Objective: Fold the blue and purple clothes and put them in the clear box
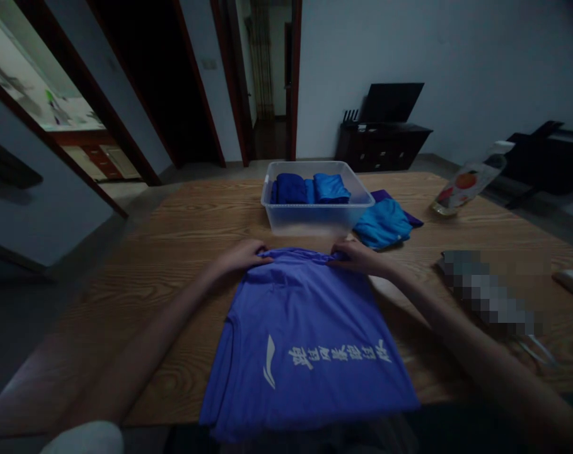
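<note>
A purple T-shirt (314, 315) with white lettering and a white logo lies folded lengthwise on the table, its near end reaching the front edge. At its far end, my left hand (246, 257) pinches the left corner between thumb and fingers. My right hand (357, 257) grips the right corner in the same way. Just beyond both hands stands a clear plastic bin (309, 219) holding folded dark blue clothing (291, 188) and bright blue clothing (331, 188).
Right of the bin, a crumpled blue garment (384, 224) lies over a purple one (411, 218). Farther right are a clear bottle (470, 180) with a fruit label and a pixelated item (489, 293). The wooden table (173, 239) extends leftward.
</note>
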Demonstrator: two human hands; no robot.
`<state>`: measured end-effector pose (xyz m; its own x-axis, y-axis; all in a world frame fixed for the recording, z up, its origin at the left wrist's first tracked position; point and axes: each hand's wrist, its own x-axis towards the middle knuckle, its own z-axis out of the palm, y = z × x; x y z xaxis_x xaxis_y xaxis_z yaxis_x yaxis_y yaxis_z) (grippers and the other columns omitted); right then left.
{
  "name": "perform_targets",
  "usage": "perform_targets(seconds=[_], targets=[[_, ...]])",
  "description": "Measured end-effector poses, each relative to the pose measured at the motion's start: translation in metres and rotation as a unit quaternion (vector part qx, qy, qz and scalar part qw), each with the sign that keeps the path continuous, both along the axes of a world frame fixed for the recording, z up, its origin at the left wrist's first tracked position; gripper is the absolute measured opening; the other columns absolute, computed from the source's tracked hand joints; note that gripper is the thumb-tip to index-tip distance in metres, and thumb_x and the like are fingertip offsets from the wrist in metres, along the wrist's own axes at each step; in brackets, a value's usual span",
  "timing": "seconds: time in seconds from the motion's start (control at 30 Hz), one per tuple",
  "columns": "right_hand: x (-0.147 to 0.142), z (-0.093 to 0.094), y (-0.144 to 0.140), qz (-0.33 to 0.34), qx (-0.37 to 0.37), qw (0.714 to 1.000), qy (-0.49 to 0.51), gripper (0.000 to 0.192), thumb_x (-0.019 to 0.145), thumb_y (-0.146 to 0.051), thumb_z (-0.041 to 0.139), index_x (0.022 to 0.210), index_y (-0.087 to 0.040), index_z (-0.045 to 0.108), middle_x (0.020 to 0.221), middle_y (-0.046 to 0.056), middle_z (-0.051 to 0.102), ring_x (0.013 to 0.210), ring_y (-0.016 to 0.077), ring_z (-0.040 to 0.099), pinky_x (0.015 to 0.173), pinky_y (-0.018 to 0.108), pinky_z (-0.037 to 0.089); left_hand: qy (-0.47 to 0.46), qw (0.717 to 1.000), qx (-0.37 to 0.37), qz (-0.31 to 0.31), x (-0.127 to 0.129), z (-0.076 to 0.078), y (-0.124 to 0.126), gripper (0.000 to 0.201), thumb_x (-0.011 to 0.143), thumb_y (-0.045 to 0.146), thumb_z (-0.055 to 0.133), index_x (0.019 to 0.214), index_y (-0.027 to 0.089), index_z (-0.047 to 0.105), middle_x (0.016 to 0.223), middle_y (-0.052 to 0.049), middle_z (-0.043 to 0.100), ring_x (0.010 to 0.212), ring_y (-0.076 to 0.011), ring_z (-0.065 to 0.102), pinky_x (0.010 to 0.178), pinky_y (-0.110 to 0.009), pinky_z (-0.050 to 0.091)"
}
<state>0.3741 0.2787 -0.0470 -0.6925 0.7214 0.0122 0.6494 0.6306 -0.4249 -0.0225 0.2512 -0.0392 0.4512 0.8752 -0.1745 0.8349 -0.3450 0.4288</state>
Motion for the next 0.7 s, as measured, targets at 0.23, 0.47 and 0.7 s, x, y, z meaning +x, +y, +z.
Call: perform_targets(seconds=[0.23, 0.47, 0.7], targets=[[0.0, 0.06, 0.018, 0.034, -0.027, 0.999, 0.018, 0.037, 0.094, -0.054, 0.069, 0.103, -0.018, 0.073, 0.096, 0.008, 0.076, 0.083, 0.0229, 0.067, 0.072, 0.03, 0.049, 0.014, 0.999, -0.017, -0.033, 0.01, 0.064, 0.016, 0.035, 0.094, 0.045, 0.068, 0.114, 0.017, 0.074, 0.113, -0.008, 0.077, 0.1, -0.0243, 0.07, 0.086, -0.028, 0.051], [-0.007, 0.127, 0.053, 0.003, 0.109, 0.991, 0.082, 0.035, 0.091, -0.045, 0.074, 0.11, -0.017, 0.079, 0.099, 0.009, 0.08, 0.09, 0.0266, 0.072, 0.08, 0.035, 0.054, -0.023, 0.99, 0.134, -0.025, -0.003, 0.147, 0.03, 0.026, 0.094, 0.037, 0.068, 0.109, 0.02, 0.081, 0.102, -0.005, 0.08, 0.093, -0.0225, 0.071, 0.084, -0.027, 0.047], [-0.022, 0.183, 0.044, -0.055, 0.294, 0.947, 0.117, 0.03, 0.095, -0.029, 0.07, 0.121, -0.015, 0.079, 0.103, 0.009, 0.08, 0.091, 0.0257, 0.073, 0.084, 0.036, 0.053, 0.001, 0.965, 0.26, 0.007, -0.016, 0.205, 0.018, 0.032, 0.096, 0.032, 0.07, 0.122, 0.017, 0.08, 0.112, -0.009, 0.08, 0.106, -0.0266, 0.072, 0.093, -0.033, 0.05]])
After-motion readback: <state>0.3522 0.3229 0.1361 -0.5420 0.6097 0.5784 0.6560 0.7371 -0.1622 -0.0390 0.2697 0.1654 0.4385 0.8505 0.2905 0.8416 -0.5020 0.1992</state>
